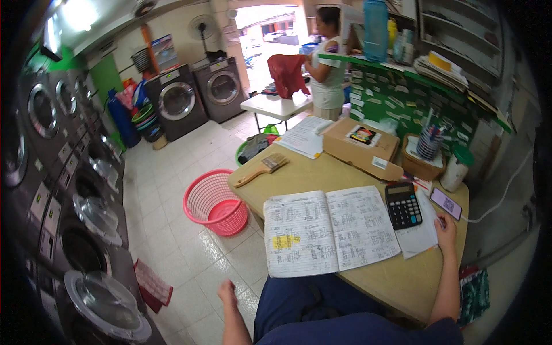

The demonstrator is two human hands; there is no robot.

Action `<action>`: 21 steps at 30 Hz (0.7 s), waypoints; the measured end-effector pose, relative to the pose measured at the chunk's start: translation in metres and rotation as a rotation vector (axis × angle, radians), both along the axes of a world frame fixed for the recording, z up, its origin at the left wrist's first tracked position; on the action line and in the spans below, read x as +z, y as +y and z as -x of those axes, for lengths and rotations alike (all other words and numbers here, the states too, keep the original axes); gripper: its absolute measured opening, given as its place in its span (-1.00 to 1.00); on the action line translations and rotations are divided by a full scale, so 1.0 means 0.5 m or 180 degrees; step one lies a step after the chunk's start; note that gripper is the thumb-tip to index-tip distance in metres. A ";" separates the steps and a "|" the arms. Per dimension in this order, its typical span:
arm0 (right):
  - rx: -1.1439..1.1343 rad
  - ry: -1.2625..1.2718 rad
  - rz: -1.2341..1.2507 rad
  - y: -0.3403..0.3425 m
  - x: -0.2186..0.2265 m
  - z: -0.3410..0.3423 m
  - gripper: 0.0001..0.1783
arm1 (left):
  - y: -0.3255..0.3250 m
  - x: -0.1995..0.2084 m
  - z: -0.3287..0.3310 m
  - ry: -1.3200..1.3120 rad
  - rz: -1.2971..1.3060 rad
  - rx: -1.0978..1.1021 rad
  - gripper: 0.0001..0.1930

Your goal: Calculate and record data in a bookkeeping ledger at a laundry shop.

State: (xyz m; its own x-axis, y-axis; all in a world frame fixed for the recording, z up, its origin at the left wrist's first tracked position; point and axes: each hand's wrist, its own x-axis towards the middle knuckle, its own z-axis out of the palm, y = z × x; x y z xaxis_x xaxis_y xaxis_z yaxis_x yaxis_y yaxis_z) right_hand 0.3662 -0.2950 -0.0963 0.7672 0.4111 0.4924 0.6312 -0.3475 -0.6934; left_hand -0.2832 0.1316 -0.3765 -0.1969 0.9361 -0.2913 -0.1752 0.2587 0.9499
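Observation:
My right hand (445, 232) rests on white papers (415, 240) at the table's right side. Its fingers are closed around something small and dark that I cannot make out. Just left of it lies a black calculator (403, 205) with grey and blue keys. An open notebook (330, 233) full of handwriting, with one yellow-highlighted patch, lies in front of me. Beyond my right hand a phone (446, 203) shows a square code on its lit screen. My left hand (228, 292) hangs over the floor left of my lap, loosely curled, with nothing visible in it.
On the table (310, 172) are a wide brush (261, 169), a cardboard box (361, 142), a pen cup (429, 142) and a green-lidded jar (458, 167). A pink basket (216, 201) stands on the floor. Front-loading machines (86, 241) line the left. A person (329, 75) holds red cloth (287, 75).

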 end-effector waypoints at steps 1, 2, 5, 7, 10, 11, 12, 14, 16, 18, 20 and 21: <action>-0.0055 0.0125 0.0036 -0.004 0.005 0.004 -0.76 | 0.041 0.102 -0.003 -0.0397 -0.0198 0.0113 -0.76; -0.0105 0.0253 0.0070 -0.001 0.008 0.000 -0.76 | 0.076 0.202 -0.008 -0.1057 -0.0667 0.0323 -0.81; -0.0043 0.0204 -0.0035 0.002 0.000 -0.011 -0.76 | 0.094 0.516 -0.018 -0.2324 -0.1599 0.0078 -0.91; -0.0048 0.0186 0.0034 0.001 0.000 -0.018 -0.77 | 0.053 0.666 -0.038 -0.2573 -0.2433 -0.0769 -0.79; -0.0036 0.0221 0.0134 0.009 0.009 -0.023 -0.78 | -0.042 0.787 -0.096 -0.2427 -0.3723 -0.3725 -0.32; -0.0047 0.0271 0.0144 0.009 0.013 -0.021 -0.78 | -0.061 0.803 -0.131 -0.2159 -0.3931 -0.4758 -0.13; -0.0056 0.0256 0.0212 0.003 0.016 -0.016 -0.78 | -0.077 0.805 -0.187 -0.2112 -0.3706 -0.5347 -0.05; 0.0081 0.0339 0.0047 0.018 0.025 -0.011 -0.79 | -0.118 0.782 -0.255 -0.1830 -0.3304 -0.5891 0.06; 0.0121 0.0391 0.0028 0.018 0.022 -0.014 -0.79 | -0.128 0.720 -0.278 -0.1732 -0.3138 -0.5856 0.09; 0.0121 0.0425 0.0065 0.018 0.011 -0.026 -0.78 | -0.145 0.685 -0.284 -0.1789 -0.2750 -0.5819 0.12; 0.0137 0.0321 0.0135 0.011 0.011 -0.024 -0.78 | -0.142 0.693 -0.278 -0.1709 -0.2715 -0.5795 0.13; 0.0145 0.0253 0.0139 0.008 0.008 -0.026 -0.77 | -0.136 0.702 -0.273 -0.1557 -0.2682 -0.5822 0.14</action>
